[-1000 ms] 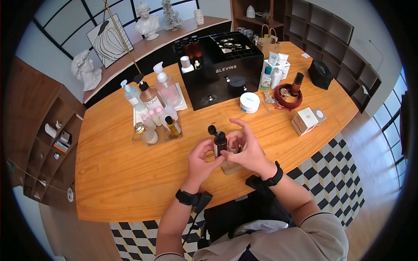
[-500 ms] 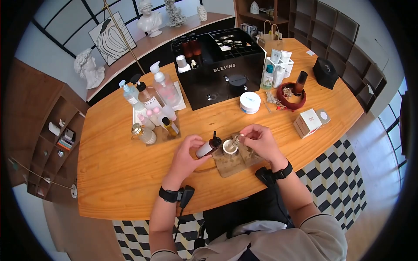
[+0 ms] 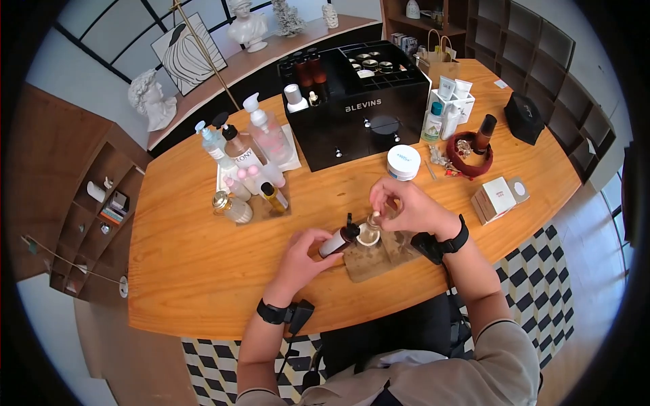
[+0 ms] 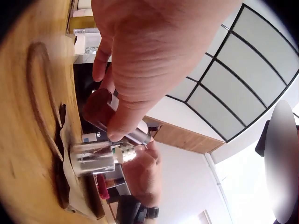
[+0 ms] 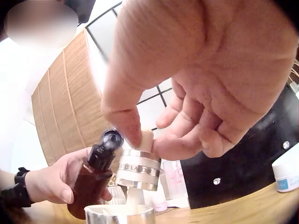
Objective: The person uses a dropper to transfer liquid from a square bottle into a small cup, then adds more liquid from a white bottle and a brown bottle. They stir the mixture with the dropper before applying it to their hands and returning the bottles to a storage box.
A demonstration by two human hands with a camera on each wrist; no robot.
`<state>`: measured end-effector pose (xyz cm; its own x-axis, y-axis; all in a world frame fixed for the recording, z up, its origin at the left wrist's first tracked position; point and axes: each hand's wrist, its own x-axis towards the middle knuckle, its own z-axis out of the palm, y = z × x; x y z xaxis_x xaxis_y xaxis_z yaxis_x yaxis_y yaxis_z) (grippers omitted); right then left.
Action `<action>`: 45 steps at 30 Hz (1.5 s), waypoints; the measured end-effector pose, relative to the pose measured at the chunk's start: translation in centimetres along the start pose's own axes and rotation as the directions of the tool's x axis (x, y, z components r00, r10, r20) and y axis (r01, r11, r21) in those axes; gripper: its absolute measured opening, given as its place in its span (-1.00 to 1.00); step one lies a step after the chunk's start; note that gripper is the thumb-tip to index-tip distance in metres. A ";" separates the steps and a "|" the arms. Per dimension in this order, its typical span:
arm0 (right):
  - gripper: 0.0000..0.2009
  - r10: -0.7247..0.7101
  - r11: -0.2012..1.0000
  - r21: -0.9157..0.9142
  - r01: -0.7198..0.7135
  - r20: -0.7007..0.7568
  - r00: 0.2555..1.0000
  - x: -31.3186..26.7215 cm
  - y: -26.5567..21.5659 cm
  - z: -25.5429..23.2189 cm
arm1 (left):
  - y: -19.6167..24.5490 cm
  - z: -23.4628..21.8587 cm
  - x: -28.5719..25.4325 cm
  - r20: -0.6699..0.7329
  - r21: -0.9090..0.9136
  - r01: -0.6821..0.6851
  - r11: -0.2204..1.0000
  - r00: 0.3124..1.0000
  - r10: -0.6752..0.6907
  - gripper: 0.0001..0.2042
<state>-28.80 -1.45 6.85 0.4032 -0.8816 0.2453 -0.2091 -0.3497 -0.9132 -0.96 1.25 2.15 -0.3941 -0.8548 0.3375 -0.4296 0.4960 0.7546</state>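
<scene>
In the head view my left hand (image 3: 299, 260) grips a dark brown bottle (image 3: 333, 245) with a pale label, tilted, its black flip cap raised. My right hand (image 3: 418, 211) pinches the pale top of a small silver-banded stopper (image 5: 139, 169), seen closely in the right wrist view. That stopper hangs just above a small glass jar (image 4: 93, 157), which stands on a brown board (image 3: 362, 268). A pale stem below the stopper reaches down to the jar's mouth. The bottle's neck is beside the jar, at its left in the head view.
Several pump bottles and small jars stand at the left, around a pink bottle (image 3: 269, 139). Behind is a black organizer (image 3: 359, 128). A white round jar (image 3: 403, 162), a red bowl (image 3: 467, 166) and a small box (image 3: 495, 200) are at the right.
Both hands have parted from around the upright bottle. The left tilted it beside the jar; the right took hold of the stopper and lifted it a little.
</scene>
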 end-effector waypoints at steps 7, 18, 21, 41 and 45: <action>-0.84 -0.063 0.996 0.056 0.067 -0.063 0.996 -1.3 1.8 -0.1 | 0.4 -0.2 -0.1 -0.021 0.167 -0.048 0.985 0.998 0.053 -0.61; -0.84 -0.131 0.990 -0.057 0.126 -0.101 0.986 -1.9 1.6 0.1 | 1.9 -0.2 -0.1 -0.011 0.177 -0.066 0.982 0.998 0.069 -0.60; -0.83 -0.117 0.991 -0.078 0.110 -0.090 0.989 -2.0 1.2 0.0 | 1.8 -0.3 -0.1 -0.028 0.167 -0.055 0.984 0.998 0.061 -0.60; -0.79 -0.167 0.971 -0.185 0.153 -0.061 0.984 -1.9 0.9 0.5 | 2.5 -1.0 -0.1 0.032 0.183 -0.060 0.981 0.998 0.055 -0.55; -0.81 -0.195 0.967 -0.180 0.181 -0.063 0.979 -1.9 1.1 0.9 | 2.9 -2.8 1.6 0.075 0.271 -0.151 0.951 0.988 0.135 -0.58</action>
<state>-29.05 0.10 5.05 0.3792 -0.8149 0.4383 -0.2895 -0.5544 -0.7803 -0.59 0.89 6.44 -0.5083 -0.7660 0.3936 -0.5690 0.6418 0.5141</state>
